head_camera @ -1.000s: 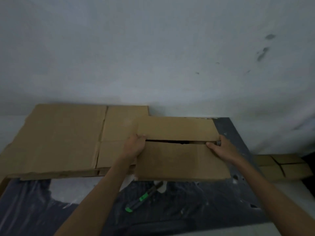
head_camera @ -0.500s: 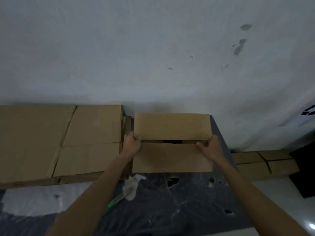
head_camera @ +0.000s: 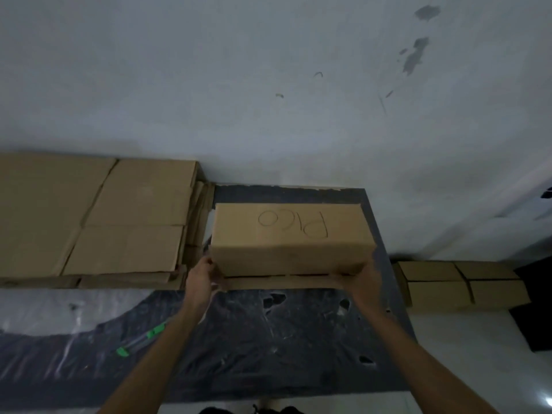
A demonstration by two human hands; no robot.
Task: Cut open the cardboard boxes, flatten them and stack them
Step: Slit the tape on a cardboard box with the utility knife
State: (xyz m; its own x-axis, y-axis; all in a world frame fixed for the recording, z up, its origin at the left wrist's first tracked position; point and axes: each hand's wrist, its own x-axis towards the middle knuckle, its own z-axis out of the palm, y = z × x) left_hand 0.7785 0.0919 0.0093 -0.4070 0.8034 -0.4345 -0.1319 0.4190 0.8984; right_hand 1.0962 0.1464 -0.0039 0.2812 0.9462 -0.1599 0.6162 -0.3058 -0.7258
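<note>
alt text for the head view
The left hand and right hand hold the near corners of a brown cardboard box with handwriting, over a dark plastic-covered table. A stack of flattened brown cardboard lies left of it.

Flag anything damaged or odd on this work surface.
The dark plastic sheet is torn: ragged holes show just in front of the box, another nearer the camera on the right. The lettering on the box reads upside down from here.
</note>
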